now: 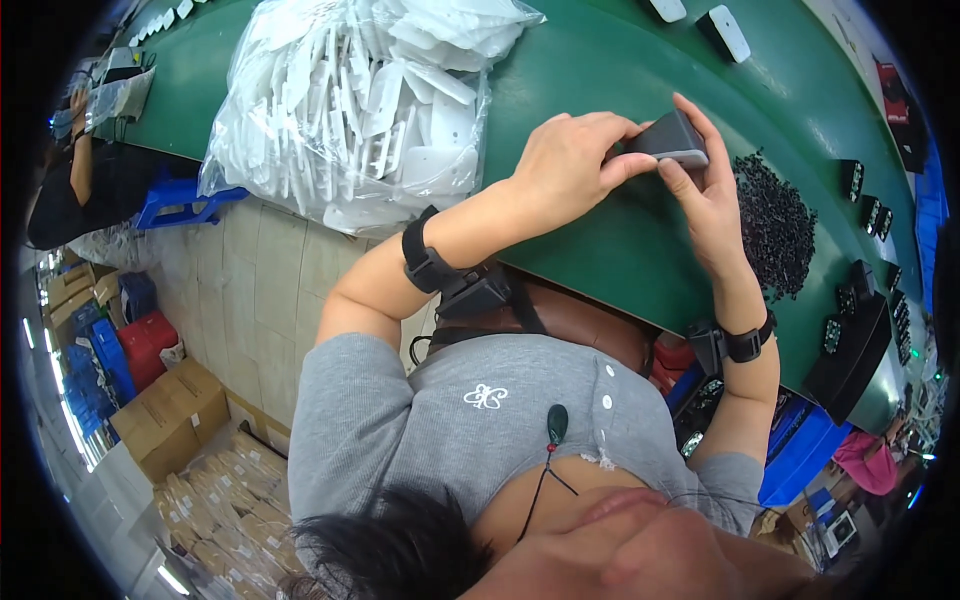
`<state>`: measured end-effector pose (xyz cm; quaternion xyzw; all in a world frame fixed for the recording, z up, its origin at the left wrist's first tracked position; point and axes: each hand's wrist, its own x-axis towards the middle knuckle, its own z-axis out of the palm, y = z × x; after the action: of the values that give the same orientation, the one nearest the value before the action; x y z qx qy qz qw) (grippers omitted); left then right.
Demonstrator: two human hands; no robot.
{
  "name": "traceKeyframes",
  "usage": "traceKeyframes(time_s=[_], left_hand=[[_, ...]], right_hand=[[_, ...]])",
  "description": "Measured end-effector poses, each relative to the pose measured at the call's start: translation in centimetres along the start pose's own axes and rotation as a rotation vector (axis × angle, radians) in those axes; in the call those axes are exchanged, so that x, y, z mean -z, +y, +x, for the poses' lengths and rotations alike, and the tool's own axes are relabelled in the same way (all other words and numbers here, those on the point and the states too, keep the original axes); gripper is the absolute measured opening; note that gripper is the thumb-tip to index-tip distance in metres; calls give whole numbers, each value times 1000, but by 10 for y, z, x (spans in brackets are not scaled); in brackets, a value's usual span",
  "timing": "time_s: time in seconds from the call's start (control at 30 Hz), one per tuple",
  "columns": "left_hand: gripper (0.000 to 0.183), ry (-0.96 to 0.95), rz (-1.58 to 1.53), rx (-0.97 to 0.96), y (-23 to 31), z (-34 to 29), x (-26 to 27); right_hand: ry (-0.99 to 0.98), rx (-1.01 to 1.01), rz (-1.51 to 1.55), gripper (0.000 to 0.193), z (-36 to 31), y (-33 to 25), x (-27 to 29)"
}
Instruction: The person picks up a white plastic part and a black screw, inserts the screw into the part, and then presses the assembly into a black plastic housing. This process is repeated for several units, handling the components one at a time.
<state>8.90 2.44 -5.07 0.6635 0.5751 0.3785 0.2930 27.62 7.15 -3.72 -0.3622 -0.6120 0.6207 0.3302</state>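
- Left arm: comes from picture left, elbow bent out wide, forearm running up and right across the near edge of the green counter (560, 255); black strap (428, 255) round the wrist.
- Right arm: elbow low at picture right, forearm nearly straight up; black strap (748, 345) on that wrist too.
- Both hands meet over the counter, ahead of the torso, either side of one dark grey box (668, 136) with a light grey near edge.
- Left hand (572, 165): partly closed, back of hand up, fingers curled at the box's left side, thumb stretched to its near-left corner. Gripping.
- Right hand (712, 200): gripping from the right; index finger up along the far right side, thumb tip at the light edge, close to the left thumb.
- Box is tilted. Underside not visible; can't tell whether it touches the counter.
- Pile of small black parts (778, 225) just right of the right hand, on the counter.
- Clear bag (345, 120) of white plates, left of the left hand; top cut off by the frame.
- Far side of counter: black-and-white housing (724, 34), whole; another (667, 9) cut by the top edge.
- Hard to read: left fingertips and right-hand lower fingers, mostly hidden; items at the fisheye rim, small and warped.
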Motion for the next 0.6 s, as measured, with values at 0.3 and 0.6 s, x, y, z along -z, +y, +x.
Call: traceKeyframes(time_s=[0.3,0.6], left_hand=[[27,466,433,-335,-2,-33,79],[37,782,945,78,-34,-90,173]], right_hand=[[317,185,-424,41,55,-11,113],[452,-96,-776,41,121,50,324]])
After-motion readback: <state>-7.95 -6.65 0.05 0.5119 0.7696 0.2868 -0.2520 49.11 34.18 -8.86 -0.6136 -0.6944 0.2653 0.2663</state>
